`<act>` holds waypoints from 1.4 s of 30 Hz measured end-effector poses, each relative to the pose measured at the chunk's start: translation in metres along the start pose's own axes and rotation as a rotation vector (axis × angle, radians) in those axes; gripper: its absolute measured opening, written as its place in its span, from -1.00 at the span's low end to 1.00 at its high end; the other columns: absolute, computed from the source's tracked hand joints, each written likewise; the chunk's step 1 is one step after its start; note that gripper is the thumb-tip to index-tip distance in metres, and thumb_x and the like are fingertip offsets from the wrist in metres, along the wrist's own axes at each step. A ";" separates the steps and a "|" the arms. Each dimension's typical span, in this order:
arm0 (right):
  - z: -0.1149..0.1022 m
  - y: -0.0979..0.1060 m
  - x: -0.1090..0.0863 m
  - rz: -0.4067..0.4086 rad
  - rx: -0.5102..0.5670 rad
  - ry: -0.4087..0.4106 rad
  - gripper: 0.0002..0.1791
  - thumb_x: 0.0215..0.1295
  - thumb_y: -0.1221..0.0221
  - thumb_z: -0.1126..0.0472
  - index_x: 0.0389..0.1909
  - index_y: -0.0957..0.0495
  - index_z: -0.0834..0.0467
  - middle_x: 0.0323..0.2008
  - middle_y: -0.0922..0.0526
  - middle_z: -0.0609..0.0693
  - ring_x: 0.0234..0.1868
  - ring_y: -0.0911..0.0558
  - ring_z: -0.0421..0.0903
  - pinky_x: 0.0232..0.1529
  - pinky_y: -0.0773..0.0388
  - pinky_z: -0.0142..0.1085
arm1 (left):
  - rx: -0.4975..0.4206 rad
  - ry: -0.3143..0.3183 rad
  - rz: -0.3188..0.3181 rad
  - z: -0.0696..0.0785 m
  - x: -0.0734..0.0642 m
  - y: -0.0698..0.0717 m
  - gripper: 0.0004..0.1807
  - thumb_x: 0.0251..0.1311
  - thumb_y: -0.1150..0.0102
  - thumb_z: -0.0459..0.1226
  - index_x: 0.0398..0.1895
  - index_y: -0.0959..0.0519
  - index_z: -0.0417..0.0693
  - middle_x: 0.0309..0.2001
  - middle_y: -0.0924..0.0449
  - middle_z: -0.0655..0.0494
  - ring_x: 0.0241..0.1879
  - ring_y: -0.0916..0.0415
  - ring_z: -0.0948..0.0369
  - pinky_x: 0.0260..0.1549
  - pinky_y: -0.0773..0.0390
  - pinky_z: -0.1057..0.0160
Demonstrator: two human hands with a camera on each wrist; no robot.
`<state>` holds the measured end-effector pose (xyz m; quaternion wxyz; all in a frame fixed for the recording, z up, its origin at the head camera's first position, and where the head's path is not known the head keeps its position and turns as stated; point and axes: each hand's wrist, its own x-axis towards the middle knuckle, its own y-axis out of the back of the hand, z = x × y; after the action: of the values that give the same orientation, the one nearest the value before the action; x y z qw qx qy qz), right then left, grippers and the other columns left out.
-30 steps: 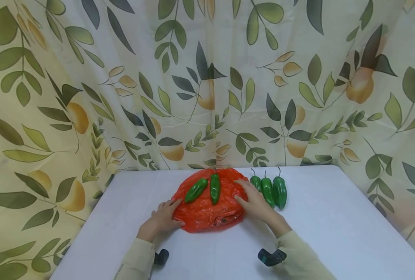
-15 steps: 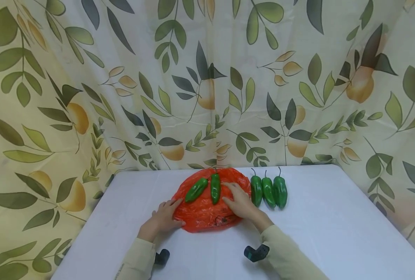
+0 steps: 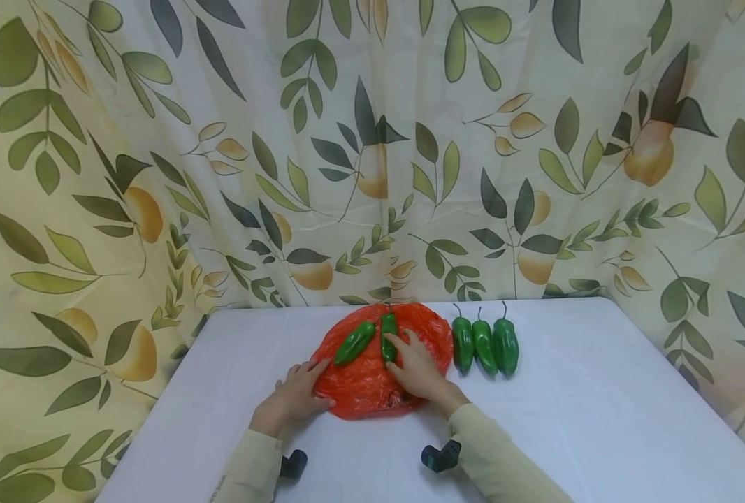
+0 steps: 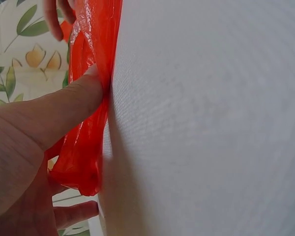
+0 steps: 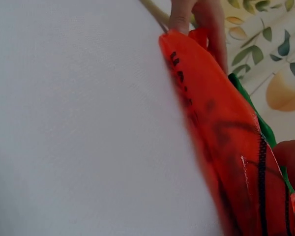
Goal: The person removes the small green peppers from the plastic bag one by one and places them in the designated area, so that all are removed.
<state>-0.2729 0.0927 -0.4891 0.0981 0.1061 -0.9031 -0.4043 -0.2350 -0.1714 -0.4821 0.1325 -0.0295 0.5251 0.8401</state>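
A crumpled red plastic bag (image 3: 350, 391) lies on the white table with two green chili peppers on top. One pepper (image 3: 355, 344) leans diagonally on its left part; the other pepper (image 3: 389, 325) points away from me near the middle. My left hand (image 3: 292, 397) holds the bag's left edge; the left wrist view has its thumb (image 4: 78, 101) on the front of the bag (image 4: 86, 147), other fingers behind. My right hand (image 3: 419, 367) lies over the bag's right part, its fingers spread across the middle pepper, thumb by that pepper's near end.
Three more green peppers (image 3: 484, 346) lie side by side to the right of the bag, stems pointing away. A curtain (image 3: 372, 175) printed with leaves and fruit hangs behind the table (image 3: 599, 405). Each wrist wears a small black camera (image 3: 442, 456).
My right hand has moved left over the bag, from its right edge to the middle pepper. The left hand stays at the bag's left edge.
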 end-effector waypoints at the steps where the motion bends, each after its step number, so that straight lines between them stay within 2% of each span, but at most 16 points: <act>1: -0.001 -0.001 0.000 -0.004 -0.003 -0.003 -0.32 0.38 -0.25 0.18 0.50 -0.30 0.01 0.53 -0.11 0.32 0.49 -0.26 0.34 0.36 -0.29 0.40 | -0.001 0.000 -0.001 0.000 0.000 0.000 -0.07 0.11 -0.45 0.01 0.55 -0.25 0.14 0.51 -0.24 -0.10 0.47 -0.13 -0.19 0.32 -0.15 -0.55; 6: -0.005 -0.004 0.004 -0.031 -0.012 0.003 -0.31 0.40 -0.23 0.20 0.51 -0.29 -0.06 0.56 -0.01 0.36 0.53 -0.17 0.39 0.37 -0.19 0.46 | 0.007 -0.012 0.003 0.001 0.001 0.001 -0.08 0.13 -0.44 0.01 0.55 -0.25 0.13 0.52 -0.24 -0.11 0.47 -0.13 -0.20 0.32 -0.14 -0.55; 12: -0.011 -0.006 0.007 -0.082 -0.008 -0.039 -0.36 0.41 -0.22 0.16 0.49 -0.33 -0.06 0.58 0.02 0.33 0.53 -0.16 0.39 0.38 -0.14 0.48 | 0.004 -0.005 0.005 0.001 -0.001 0.001 -0.07 0.11 -0.45 0.01 0.55 -0.26 0.12 0.49 -0.26 -0.12 0.46 -0.15 -0.19 0.30 -0.18 -0.55; 19: -0.012 -0.005 0.009 -0.053 0.075 -0.065 -0.39 0.42 -0.21 0.18 0.45 -0.35 0.12 0.54 -0.10 0.32 0.50 -0.26 0.32 0.36 -0.28 0.39 | 0.006 -0.004 0.012 0.003 -0.003 0.001 -0.07 0.10 -0.46 0.00 0.55 -0.26 0.12 0.48 -0.28 -0.11 0.45 -0.17 -0.18 0.30 -0.20 -0.54; 24: -0.012 -0.005 0.013 0.021 0.125 -0.081 -0.52 0.40 -0.22 0.24 0.31 -0.44 0.20 0.32 -0.41 0.26 0.28 -0.49 0.17 0.33 -0.47 0.20 | 0.011 -0.003 0.018 0.002 -0.001 0.000 -0.07 0.10 -0.46 -0.01 0.54 -0.26 0.11 0.48 -0.28 -0.11 0.44 -0.17 -0.18 0.30 -0.19 -0.55; 27: -0.011 -0.006 0.013 0.069 0.136 -0.105 -0.63 0.38 -0.23 0.27 0.17 -0.48 0.20 0.13 -0.53 0.19 0.11 -0.52 0.08 0.29 -0.54 0.10 | 0.004 0.004 0.015 0.001 0.000 -0.002 -0.07 0.11 -0.46 -0.02 0.55 -0.26 0.12 0.49 -0.27 -0.11 0.45 -0.15 -0.19 0.31 -0.16 -0.55; 32: -0.006 -0.004 0.013 0.142 0.153 -0.103 -0.77 0.35 -0.22 0.34 -0.01 -0.48 0.19 -0.13 -0.58 0.12 -0.10 -0.54 0.03 0.00 -0.61 -0.11 | 0.004 0.009 0.011 0.001 -0.001 -0.003 -0.07 0.09 -0.47 -0.03 0.54 -0.26 0.13 0.49 -0.26 -0.10 0.46 -0.14 -0.21 0.31 -0.15 -0.56; 34: -0.004 -0.003 0.013 0.157 0.169 -0.111 -0.79 0.36 -0.21 0.35 -0.04 -0.48 0.18 -0.20 -0.57 0.09 -0.16 -0.54 0.01 -0.14 -0.57 -0.20 | 0.008 0.006 0.013 0.001 -0.001 -0.003 -0.07 0.09 -0.47 -0.02 0.54 -0.27 0.13 0.49 -0.26 -0.10 0.45 -0.15 -0.21 0.30 -0.17 -0.56; 37: 0.000 0.000 0.012 0.173 0.180 -0.121 -0.80 0.36 -0.19 0.37 -0.04 -0.48 0.17 -0.23 -0.56 0.10 -0.20 -0.53 0.00 -0.21 -0.52 -0.24 | 0.008 0.002 0.017 0.001 -0.002 -0.003 -0.07 0.09 -0.47 -0.01 0.54 -0.27 0.13 0.49 -0.27 -0.10 0.45 -0.16 -0.19 0.29 -0.20 -0.55; 40: 0.003 0.003 0.010 0.193 0.191 -0.110 -0.75 0.34 -0.16 0.40 0.02 -0.50 0.20 -0.09 -0.60 0.17 -0.09 -0.56 0.06 -0.05 -0.58 -0.09 | 0.009 0.001 0.017 0.001 -0.001 -0.002 -0.07 0.09 -0.47 0.00 0.54 -0.26 0.14 0.49 -0.26 -0.09 0.45 -0.16 -0.18 0.29 -0.22 -0.53; 42: 0.005 0.006 0.008 0.188 0.209 -0.101 -0.68 0.35 -0.12 0.42 0.10 -0.49 0.21 0.07 -0.58 0.21 0.08 -0.55 0.12 0.17 -0.56 0.04 | 0.011 0.004 0.015 0.001 -0.001 -0.002 -0.07 0.09 -0.47 0.00 0.54 -0.26 0.15 0.49 -0.26 -0.09 0.44 -0.16 -0.18 0.29 -0.21 -0.53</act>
<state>-0.2828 0.0982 -0.4872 0.0786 0.0101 -0.9501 -0.3017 -0.2334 -0.1696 -0.4832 0.1252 -0.0266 0.5301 0.8383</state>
